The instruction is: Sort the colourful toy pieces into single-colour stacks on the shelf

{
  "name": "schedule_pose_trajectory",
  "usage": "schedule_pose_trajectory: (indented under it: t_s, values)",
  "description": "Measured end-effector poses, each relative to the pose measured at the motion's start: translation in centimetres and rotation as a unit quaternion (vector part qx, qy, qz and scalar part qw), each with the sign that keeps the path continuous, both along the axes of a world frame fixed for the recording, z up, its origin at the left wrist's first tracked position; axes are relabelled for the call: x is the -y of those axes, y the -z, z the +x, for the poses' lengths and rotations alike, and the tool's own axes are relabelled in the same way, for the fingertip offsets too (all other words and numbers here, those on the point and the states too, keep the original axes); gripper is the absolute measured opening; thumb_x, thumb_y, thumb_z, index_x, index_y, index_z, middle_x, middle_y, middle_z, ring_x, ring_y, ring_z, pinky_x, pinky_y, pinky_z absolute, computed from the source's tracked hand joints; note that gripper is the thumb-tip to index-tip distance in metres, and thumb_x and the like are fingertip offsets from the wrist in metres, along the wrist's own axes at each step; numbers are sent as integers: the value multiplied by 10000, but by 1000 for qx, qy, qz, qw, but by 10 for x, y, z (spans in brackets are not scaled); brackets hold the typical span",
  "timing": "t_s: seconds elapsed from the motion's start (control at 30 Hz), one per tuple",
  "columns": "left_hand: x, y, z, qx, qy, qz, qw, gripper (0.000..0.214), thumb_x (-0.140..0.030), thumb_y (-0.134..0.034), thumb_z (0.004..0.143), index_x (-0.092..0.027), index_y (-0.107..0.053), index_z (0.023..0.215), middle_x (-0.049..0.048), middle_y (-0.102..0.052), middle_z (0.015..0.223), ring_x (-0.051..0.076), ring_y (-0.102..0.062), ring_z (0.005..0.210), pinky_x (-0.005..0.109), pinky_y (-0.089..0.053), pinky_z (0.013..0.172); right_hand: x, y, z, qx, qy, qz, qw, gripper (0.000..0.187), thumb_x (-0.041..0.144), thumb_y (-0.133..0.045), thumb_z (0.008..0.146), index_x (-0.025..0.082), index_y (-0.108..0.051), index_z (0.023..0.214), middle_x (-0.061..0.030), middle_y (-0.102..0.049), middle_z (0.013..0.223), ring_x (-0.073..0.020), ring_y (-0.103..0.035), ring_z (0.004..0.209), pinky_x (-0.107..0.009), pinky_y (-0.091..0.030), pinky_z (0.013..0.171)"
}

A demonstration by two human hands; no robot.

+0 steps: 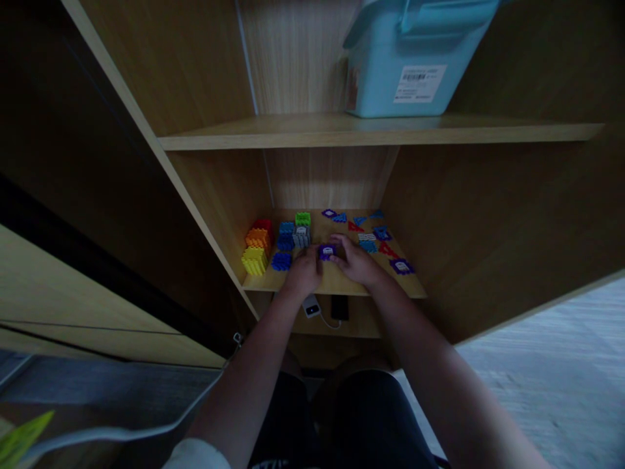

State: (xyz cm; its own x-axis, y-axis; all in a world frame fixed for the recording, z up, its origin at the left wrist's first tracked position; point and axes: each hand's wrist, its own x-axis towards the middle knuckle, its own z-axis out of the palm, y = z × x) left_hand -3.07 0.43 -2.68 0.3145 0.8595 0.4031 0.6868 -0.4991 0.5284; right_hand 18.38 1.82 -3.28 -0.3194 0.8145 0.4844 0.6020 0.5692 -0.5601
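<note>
My left hand (303, 272) and my right hand (355, 262) meet on the low shelf board (342, 281) of a wooden cabinet. Between their fingertips sits a small purple toothed block piece (326, 251), which both hands pinch. To the left stand stacked blocks: yellow (254, 260), orange (258, 238), red (263, 225), blue (286, 236), green (303, 218) and a grey-white one (301, 236). Loose flat pieces in blue, red and purple (401, 266) lie scattered to the right.
A light blue plastic bin (415, 65) with a label stands on the upper shelf (371, 130). A white device (311, 305) with a cable and a dark phone (340, 307) lie below the board's front edge. My knees are underneath; grey floor lies to the right.
</note>
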Motion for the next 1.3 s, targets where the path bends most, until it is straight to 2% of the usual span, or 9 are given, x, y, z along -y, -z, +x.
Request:
schedule_pose_trajectory:
  t_s: [0.13,0.3,0.53,0.7,0.87,1.3]
  values:
    - [3,-4,-1,31,-23,7,999,375,-98,-622,938,-151,-620,1310,183,-752,1276,321,-703,1244,487,-556,1130,-1,3,1,2,24,10,1000,712,353,-708,975,209,-357,1578,-193,-656,1490,-285,-649,1392,-499,-508,1183]
    - [4,-5,-2,47,-31,0,998,304,-65,-600,936,-190,-653,1207,123,-780,1120,285,-731,1134,454,-579,1064,0,2,1,14,28,1,999,750,320,-724,952,216,-343,1590,-145,-751,1330,-283,-713,1277,-494,-528,1141]
    - [1,-2,-1,49,-24,7,999,316,-35,-587,928,-202,-680,1179,99,-785,1111,262,-734,1102,439,-572,1072,1,0,0,-2,13,9,1000,724,293,-722,948,211,-366,1573,-137,-760,1304,-266,-735,1234,-459,-548,1115]
    - [-2,-2,0,46,-39,-8,998,313,-29,-610,917,-177,-692,1181,117,-791,1139,274,-725,1134,424,-565,1077,-1,2,-1,-14,6,12,1000,721,280,-749,928,239,-397,1555,-125,-764,1293,-280,-738,1231,-475,-569,1099]
    - [-5,-5,2,49,-46,-28,997,316,-22,-614,921,-191,-701,1174,95,-792,1121,250,-726,1108,397,-559,1066,-2,4,0,-21,-3,26,999,699,294,-736,943,252,-402,1556,-120,-758,1304,-284,-739,1224,-487,-572,1096]
    - [-4,-9,6,25,-59,-27,998,348,-8,-606,919,-171,-687,1215,118,-790,1141,277,-718,1144,400,-549,1072,-6,7,1,-19,13,17,1000,678,309,-758,929,250,-446,1528,-119,-755,1304,-278,-734,1231,-484,-562,1109]
